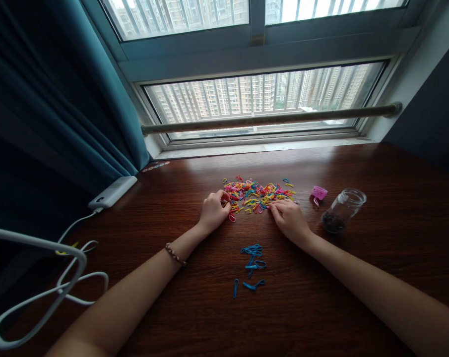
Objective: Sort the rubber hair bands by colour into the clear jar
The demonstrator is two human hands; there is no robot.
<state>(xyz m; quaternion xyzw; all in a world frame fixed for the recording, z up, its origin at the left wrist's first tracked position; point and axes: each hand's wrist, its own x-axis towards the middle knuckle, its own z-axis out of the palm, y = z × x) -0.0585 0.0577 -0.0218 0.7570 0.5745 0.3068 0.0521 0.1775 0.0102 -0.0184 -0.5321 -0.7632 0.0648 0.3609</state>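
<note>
Apparently, left hand point(214, 211) and right hand point(290, 218) touch loops point(246, 189).

The glossy red-brown bench point(194, 317) carries a mixed-colour heap of loops point(250, 189), several blue loops point(253, 250) nearer the front, a pink clip point(319, 192) beside a glass jar point(344, 208) right, and a white device point(113, 193) left.

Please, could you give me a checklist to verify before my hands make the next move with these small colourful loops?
1. Left hand at the mixed pile: ok.
2. Right hand at the pile's near edge: ok.
3. Blue loops nearer you, apart from the pile: ok.
4. Glass jar apart from the right hand: ok.
5. Loop gripped in either hand: cannot tell.
</note>
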